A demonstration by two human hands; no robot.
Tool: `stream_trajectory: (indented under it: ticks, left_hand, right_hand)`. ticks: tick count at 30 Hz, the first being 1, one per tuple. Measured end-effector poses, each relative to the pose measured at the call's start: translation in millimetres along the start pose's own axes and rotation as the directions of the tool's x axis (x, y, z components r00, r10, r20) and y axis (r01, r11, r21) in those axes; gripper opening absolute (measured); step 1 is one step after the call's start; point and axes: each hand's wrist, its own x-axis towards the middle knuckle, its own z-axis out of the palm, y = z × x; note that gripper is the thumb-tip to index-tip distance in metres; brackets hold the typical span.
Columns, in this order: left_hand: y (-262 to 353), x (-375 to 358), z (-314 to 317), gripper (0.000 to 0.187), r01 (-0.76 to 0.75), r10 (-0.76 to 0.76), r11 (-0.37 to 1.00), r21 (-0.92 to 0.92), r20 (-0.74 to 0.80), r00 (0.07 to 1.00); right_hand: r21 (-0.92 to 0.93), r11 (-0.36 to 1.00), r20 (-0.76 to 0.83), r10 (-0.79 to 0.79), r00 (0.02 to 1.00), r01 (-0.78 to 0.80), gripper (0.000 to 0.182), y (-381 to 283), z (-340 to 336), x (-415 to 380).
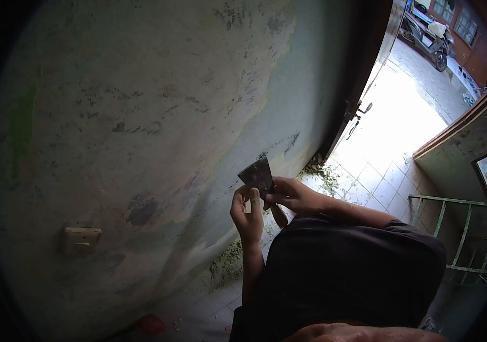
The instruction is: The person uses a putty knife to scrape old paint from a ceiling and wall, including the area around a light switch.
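Dark fabric of our shirt (346, 268) fills the bottom of the view, closest to the lens, and both our forearms reach up out of it toward the wall (141, 114). Our right hand (292, 195) has its grip wrapped tight around the handle of a scraper (258, 175), thumb and fingers clamped just below the blade, and the wide metal blade stands up above the knuckles, tilted a little to the left. Our left hand (247, 212) sits just beside it, fingers curled narrow with the thumb up, its fingertips touching the lower edge of the blade, holding nothing of its own. We see the scraper held in the air close to the wall, whose pale paint is patchy and flaked. Low on the left a small switch plate (81, 238) sits on the wall. Greenish paint flakes (229, 263) lie in a heap on the tiled floor (369, 176) along the wall's foot. Bright daylight pours through the open doorway (403, 114), and a scooter (426, 34) stands parked outside, well apart from us.
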Motion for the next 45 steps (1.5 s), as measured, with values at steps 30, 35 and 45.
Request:
stream_trajectory:
  ticks: [30, 35, 45]
  left_hand:
    - [28, 6, -4, 0.026, 0.032, -0.154, 0.956, 0.291, 0.408, 0.9]
    - [21, 6, -2, 0.03, 0.142, -0.209, 0.966, 0.218, 0.33, 0.921]
    - [14, -17, 18, 0.045, 0.115, -0.129, 0.992, 0.058, 0.526, 0.84]
  right_hand:
    - [0.292, 0.853, -0.606, -0.185, 0.774, 0.433, 0.028, -39, -25, 64]
    - [0.297, 0.855, -0.673, -0.128, 0.728, 0.425, 0.02, -45, -16, 44]
    - [0.44, 0.868, -0.544, 0.053, 0.837, 0.23, 0.032, -27, 2, 38]
